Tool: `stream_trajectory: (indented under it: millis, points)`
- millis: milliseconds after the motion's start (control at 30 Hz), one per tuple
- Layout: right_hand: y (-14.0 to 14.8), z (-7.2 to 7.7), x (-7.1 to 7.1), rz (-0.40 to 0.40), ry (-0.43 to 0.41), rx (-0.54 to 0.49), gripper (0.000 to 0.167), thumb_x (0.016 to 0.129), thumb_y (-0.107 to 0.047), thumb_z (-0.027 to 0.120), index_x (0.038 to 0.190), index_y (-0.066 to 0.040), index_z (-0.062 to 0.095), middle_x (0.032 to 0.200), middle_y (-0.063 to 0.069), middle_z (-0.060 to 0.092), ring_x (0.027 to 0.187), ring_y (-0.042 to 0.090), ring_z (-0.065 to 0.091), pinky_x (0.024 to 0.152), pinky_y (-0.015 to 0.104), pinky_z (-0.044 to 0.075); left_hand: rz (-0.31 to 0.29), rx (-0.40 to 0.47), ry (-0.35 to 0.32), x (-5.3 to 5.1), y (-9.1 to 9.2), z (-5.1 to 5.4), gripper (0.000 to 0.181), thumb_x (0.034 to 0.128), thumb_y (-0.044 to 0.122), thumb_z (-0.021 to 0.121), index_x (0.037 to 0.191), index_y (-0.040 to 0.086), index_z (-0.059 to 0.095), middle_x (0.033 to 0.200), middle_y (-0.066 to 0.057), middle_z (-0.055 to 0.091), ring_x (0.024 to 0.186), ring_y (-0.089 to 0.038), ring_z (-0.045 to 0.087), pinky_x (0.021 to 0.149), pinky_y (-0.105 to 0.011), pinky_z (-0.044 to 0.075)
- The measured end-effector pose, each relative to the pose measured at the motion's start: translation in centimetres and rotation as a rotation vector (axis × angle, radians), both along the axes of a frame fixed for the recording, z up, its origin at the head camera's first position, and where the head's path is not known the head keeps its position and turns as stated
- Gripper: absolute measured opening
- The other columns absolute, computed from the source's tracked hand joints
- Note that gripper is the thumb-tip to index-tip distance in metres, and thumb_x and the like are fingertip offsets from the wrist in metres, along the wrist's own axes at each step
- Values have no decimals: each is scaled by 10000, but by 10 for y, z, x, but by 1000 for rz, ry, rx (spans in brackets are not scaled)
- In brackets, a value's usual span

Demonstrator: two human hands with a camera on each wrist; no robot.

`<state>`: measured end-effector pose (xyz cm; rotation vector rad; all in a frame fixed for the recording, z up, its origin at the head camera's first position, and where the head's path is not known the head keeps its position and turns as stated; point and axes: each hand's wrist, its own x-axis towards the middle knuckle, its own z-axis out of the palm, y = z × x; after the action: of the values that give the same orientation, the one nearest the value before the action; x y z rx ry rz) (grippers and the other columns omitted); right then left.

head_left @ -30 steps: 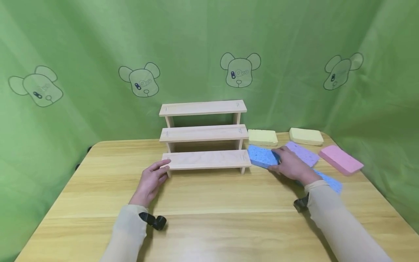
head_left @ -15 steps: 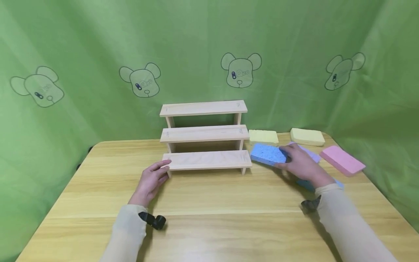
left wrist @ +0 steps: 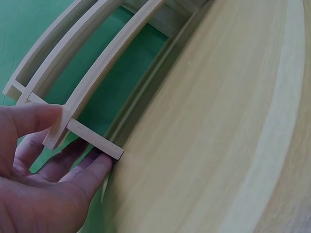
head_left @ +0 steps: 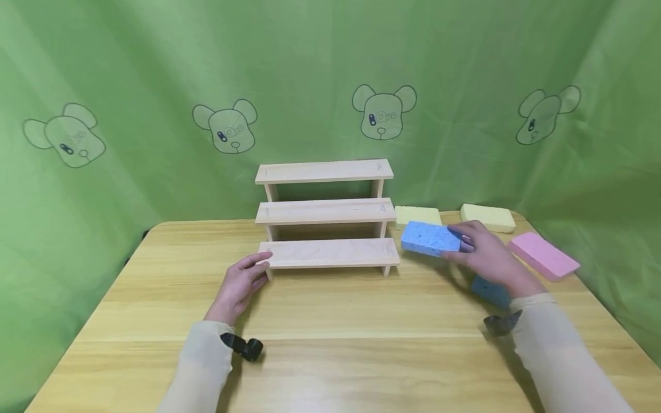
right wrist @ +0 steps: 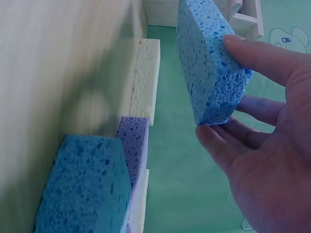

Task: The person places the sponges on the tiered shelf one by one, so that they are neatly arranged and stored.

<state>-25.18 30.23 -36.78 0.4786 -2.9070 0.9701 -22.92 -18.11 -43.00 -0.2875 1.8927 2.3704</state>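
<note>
In the head view my right hand (head_left: 488, 255) grips a blue sponge (head_left: 427, 238) by its right end, raised above the table, with its left end near the shelf. Thumb and fingers pinch this sponge's end in the right wrist view. A three-tier wooden shelf (head_left: 330, 252) stands at the back middle of the table. My left hand (head_left: 238, 289) holds the left end of its lowest tier; in the left wrist view, the thumb lies on the board (left wrist: 97, 73) and the fingers touch the leg (left wrist: 95, 139).
Below my right hand lies another blue sponge (head_left: 489, 291). A purple sponge (right wrist: 132, 145) shows only in the right wrist view. Two pale yellow sponges (head_left: 419, 215) lie at the back and a pink sponge (head_left: 543, 256) at the right. Behind the table (head_left: 330, 344) hangs a green curtain (head_left: 310, 74).
My right hand has lifted the blue sponge off the table and moved slightly right with it. The purple sponge is now hidden in the head view. My left hand stays on the shelf.
</note>
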Motion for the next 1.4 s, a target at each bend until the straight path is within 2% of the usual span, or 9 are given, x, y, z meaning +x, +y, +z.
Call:
stream_trajectory:
  millis: [400,533,767,833,900,1000,1067,1233,1400]
  points:
    - [7,8,3,-22,73,-77,754,856,-295,783,1413,80,441,1405,289,369,1238,553,392,1013,673,340,7,13,6,0,1,-1,362,952,-36,568,1311,-77,556,1466,-109,438,1293,-272,438,1049,-386,435]
    - [7,12,4,-24,93,-111,730,852,-240,791,1414,75,447,1409,273,380,1247,538,394,1026,653,334,4,14,5,-1,0,0,363,949,-38,571,1310,-75,557,1464,-107,437,1294,-271,437,1048,-386,436]
    - [5,21,5,-41,73,-173,734,841,-243,805,1437,11,459,1470,194,344,1296,494,379,1056,595,341,1,3,4,-1,0,2,359,948,-25,584,1304,-63,568,1465,-103,437,1290,-278,443,1046,-381,438]
    - [4,22,6,-39,72,-197,734,840,-246,806,1444,-10,461,1480,162,343,1299,483,389,1075,522,360,-4,-6,6,0,-1,1,362,949,-18,589,1307,-61,567,1468,-107,433,1293,-281,440,1043,-379,442]
    - [2,22,7,-41,97,-211,719,834,-241,812,1437,-30,482,1461,112,375,1298,444,411,1086,351,384,-6,-15,0,1,-2,0,362,952,-12,591,1310,-56,569,1468,-99,439,1293,-273,441,1036,-371,448]
    - [-2,22,8,-32,144,-227,688,831,-233,815,1420,-47,513,1424,50,418,1296,392,431,1009,114,367,-1,-26,-11,2,-3,-2,355,958,4,595,1310,-37,582,1462,-78,454,1293,-253,445,1030,-363,453]
    - [-5,24,7,-27,172,-229,668,834,-232,813,1411,-53,527,1408,27,436,1293,373,435,965,55,351,-3,-26,-3,2,-3,-2,357,960,7,592,1313,-41,578,1462,-75,459,1293,-247,445,1031,-365,452]
    - [-14,31,5,-15,194,-243,632,848,-210,799,1401,-48,538,1406,36,441,1298,355,428,1032,140,366,-14,-11,13,0,-3,-2,369,954,-14,586,1319,-66,559,1467,-101,448,1303,-259,428,1043,-384,442]
    - [-24,38,-2,8,201,-258,624,849,-178,797,1400,-43,534,1426,62,432,1308,358,414,1105,395,362,-15,-9,7,-1,-2,-1,374,954,-25,579,1324,-71,549,1468,-102,442,1306,-262,421,1041,-378,445]
